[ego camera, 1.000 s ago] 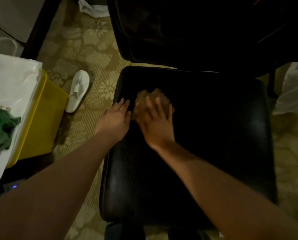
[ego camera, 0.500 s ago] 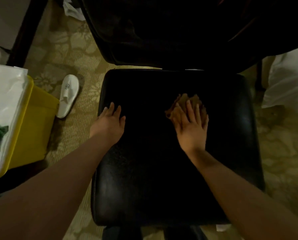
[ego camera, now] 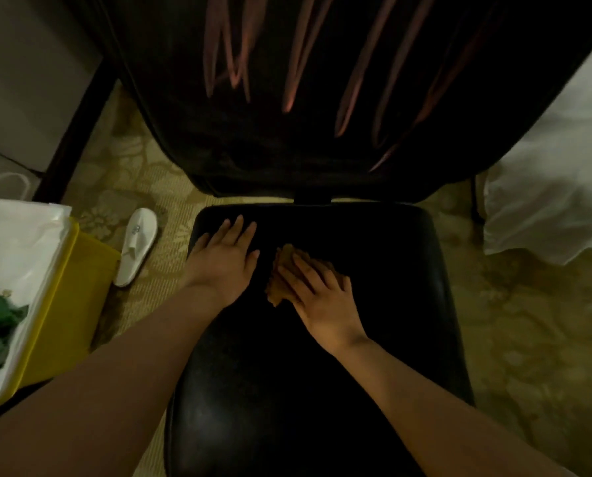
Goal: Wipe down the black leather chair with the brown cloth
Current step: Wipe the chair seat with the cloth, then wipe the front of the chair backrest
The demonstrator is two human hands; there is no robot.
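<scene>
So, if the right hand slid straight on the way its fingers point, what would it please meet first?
The right hand presses flat on the brown cloth, fingers aimed up-left. Going straight on, it would probably meet the left hand first, resting flat on the chair seat just beside the cloth.

Seat [ego camera: 373, 339] right half free; backrest [ego camera: 287, 139] blocks beyond.

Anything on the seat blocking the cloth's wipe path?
Only the left hand, flat on the seat just left of the brown cloth, which lies under the right hand. The seat to the right and toward the person looks bare.
</scene>
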